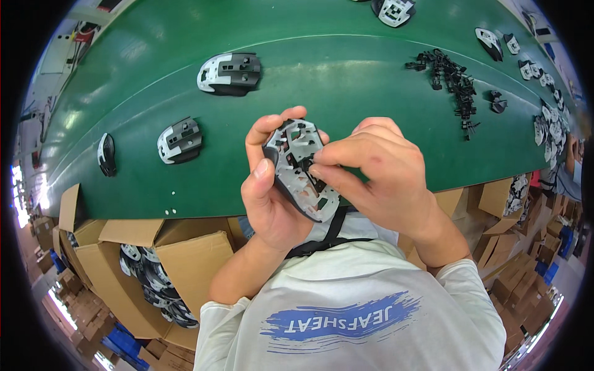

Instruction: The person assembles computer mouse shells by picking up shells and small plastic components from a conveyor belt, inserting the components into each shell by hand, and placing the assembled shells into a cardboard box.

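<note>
My left hand (267, 201) is wrapped round a grey and black mouse shell (317, 206), holding it tilted with its ribbed inner side facing up. Thumb and forefinger of my right hand (385, 168) pinch at a small black plastic part (302, 164) in the middle of that shell. The fingertips partly cover this piece, so how it sits in the shell cannot be made out. Both hands are above the near edge of the green table, in front of my chest.
On the green table (346, 93) lie mouse shells (229, 74) and a heap of black plastic parts (455, 83). More shells (549, 133) are piled at the far right. An open carton (114, 290) of shells stands below the edge at left, another carton (495, 195) at right.
</note>
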Action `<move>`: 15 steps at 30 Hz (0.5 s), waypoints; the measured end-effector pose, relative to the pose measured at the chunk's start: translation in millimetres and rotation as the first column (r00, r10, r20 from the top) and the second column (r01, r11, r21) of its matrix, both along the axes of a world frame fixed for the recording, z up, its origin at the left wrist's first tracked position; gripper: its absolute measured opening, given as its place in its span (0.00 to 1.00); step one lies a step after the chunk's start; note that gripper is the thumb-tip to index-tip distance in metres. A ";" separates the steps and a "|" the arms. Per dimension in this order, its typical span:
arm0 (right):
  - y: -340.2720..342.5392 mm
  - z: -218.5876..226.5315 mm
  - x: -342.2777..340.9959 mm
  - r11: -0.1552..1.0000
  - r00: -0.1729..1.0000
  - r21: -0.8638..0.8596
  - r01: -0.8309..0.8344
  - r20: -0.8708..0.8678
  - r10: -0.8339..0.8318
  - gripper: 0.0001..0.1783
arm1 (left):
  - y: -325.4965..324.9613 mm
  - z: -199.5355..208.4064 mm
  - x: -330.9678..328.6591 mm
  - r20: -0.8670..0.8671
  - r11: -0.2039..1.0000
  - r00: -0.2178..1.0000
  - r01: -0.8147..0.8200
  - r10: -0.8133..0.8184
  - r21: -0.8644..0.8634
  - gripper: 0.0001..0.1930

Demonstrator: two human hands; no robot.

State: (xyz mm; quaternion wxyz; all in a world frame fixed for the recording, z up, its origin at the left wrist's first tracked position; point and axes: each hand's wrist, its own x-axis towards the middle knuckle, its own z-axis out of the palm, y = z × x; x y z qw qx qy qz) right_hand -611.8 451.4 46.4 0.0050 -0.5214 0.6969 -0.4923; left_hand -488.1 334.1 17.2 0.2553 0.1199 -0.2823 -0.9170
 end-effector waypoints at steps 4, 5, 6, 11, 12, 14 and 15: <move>1.4 -2.9 6.2 0.998 0.979 -0.010 0.055 0.196 -0.052 0.12 | 2.0 2.8 -4.0 0.046 1.000 0.999 0.028 -0.028 0.000 0.29; -1.4 -9.7 3.6 0.998 0.994 -0.057 0.038 0.109 -0.031 0.13 | 3.9 5.7 -5.7 0.053 0.999 0.998 0.039 -0.040 0.023 0.29; -2.6 -14.0 1.3 0.995 1.000 -0.102 0.017 0.021 -0.015 0.14 | 3.8 2.9 -5.5 0.056 0.999 0.997 0.042 -0.044 0.029 0.29; 1.8 -18.4 -2.6 0.996 0.997 -0.077 0.035 -0.066 -0.041 0.14 | 0.3 -5.6 -4.6 -0.039 0.976 0.994 0.106 -0.101 0.188 0.28; 2.4 -19.9 -1.6 0.997 0.998 -0.076 0.034 -0.045 -0.037 0.14 | 0.4 -6.2 -4.6 -0.035 0.975 0.993 0.113 -0.108 0.191 0.28; 4.9 -18.0 -1.0 0.998 0.997 -0.041 0.039 -0.066 -0.042 0.14 | 1.7 -1.3 -6.2 0.015 0.967 0.993 0.111 -0.117 0.229 0.26; 6.3 -16.6 -1.7 0.999 0.995 -0.009 0.045 -0.089 -0.045 0.14 | 1.8 1.3 -7.1 0.063 0.959 0.990 0.106 -0.127 0.264 0.25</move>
